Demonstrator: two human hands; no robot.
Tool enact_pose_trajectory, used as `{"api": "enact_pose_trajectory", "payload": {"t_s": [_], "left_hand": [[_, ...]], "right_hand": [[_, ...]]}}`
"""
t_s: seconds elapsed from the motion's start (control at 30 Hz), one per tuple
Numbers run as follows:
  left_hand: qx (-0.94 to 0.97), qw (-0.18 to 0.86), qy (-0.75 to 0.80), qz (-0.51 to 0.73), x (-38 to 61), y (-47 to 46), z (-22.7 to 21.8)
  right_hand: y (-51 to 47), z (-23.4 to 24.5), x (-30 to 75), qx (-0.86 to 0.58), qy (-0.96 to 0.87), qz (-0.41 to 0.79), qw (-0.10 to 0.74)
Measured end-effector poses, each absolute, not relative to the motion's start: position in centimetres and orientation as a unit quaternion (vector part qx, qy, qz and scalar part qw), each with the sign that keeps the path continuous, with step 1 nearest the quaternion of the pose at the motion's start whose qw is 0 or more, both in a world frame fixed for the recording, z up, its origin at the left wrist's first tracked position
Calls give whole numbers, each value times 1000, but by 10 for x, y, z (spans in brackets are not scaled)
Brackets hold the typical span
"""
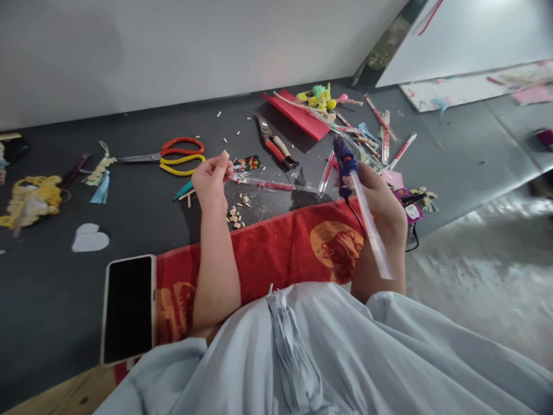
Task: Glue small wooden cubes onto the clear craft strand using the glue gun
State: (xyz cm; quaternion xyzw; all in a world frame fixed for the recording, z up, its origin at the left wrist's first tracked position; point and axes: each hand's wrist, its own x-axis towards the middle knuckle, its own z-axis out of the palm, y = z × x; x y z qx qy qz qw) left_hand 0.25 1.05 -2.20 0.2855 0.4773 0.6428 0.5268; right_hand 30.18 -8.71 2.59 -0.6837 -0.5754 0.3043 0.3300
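My right hand (382, 199) is wrapped around a blue glue gun (344, 158); a long translucent glue stick (371, 227) juts from its back end toward me. My left hand (211, 178) is raised a little above the table, thumb and fingertips pinched on a small pale piece (225, 154). Just beyond those fingers lies a dark floral-patterned item (251, 163) with thin white sticks by it. Small cut pale pieces (235, 218) are scattered below and to the right of my left wrist. A teal pen-like tool (184, 190) shows beside that wrist.
Scissors (179, 155) with red and yellow handles and red-handled pliers (276, 144) lie beyond my hands. A red sheet (300, 112) and plastic-wrapped sticks (386, 135) are at the back right. A phone (130, 308) lies front left on a red cloth (276, 248); a paper heart (90, 238) is nearby.
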Motion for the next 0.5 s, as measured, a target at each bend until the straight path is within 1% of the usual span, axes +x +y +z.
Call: {"api": "enact_pose_trajectory", "payload": {"t_s": [0.03, 0.1, 0.17, 0.4, 0.5], "left_hand": [[282, 532, 476, 641, 3, 10, -22], [275, 546, 470, 637, 3, 10, -21], [264, 559, 465, 634, 3, 9, -21], [220, 627, 425, 615, 1, 6, -13], [191, 661, 389, 613, 0, 4, -11]], "right_hand": [[-87, 26, 299, -667, -558, 337, 360], [-85, 26, 290, -633, -526, 409, 395], [-80, 27, 278, -601, -515, 464, 398], [-48, 40, 230, -495, -553, 553, 380], [-34, 47, 211, -433, -570, 569, 406]]}}
